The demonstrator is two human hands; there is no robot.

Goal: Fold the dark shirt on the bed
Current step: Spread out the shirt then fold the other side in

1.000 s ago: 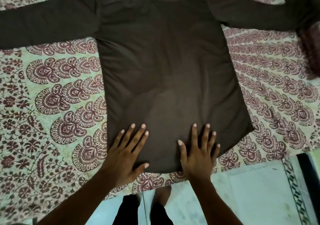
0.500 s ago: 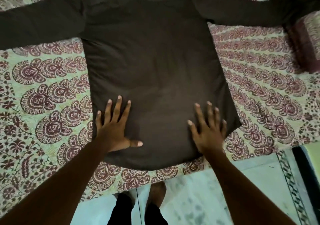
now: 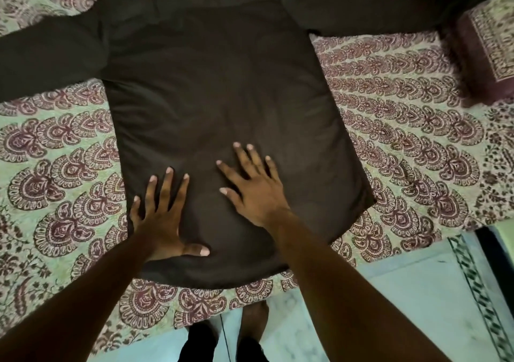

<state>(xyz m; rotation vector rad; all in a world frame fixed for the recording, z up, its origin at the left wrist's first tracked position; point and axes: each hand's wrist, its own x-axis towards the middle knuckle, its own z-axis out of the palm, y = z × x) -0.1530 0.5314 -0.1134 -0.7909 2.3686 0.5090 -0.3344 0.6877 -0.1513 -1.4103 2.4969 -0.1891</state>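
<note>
Dark shirt (image 3: 217, 89) lies flat, sleeves spread, no fold made; left hand (image 3: 161, 217) and right hand (image 3: 256, 192) press it, fingers straight, gripping nothing.

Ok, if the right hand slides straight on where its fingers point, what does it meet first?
Only more shirt, it seems: the right hand lies flat on the dark shirt, fingers pointing up and slightly left, and that line crosses smooth fabric toward the shoulder by the collar.

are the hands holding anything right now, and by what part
Nothing is gripped. The left hand and right hand lie flat with straight fingers, pressing the lower body of the dark shirt near its hem.
</note>
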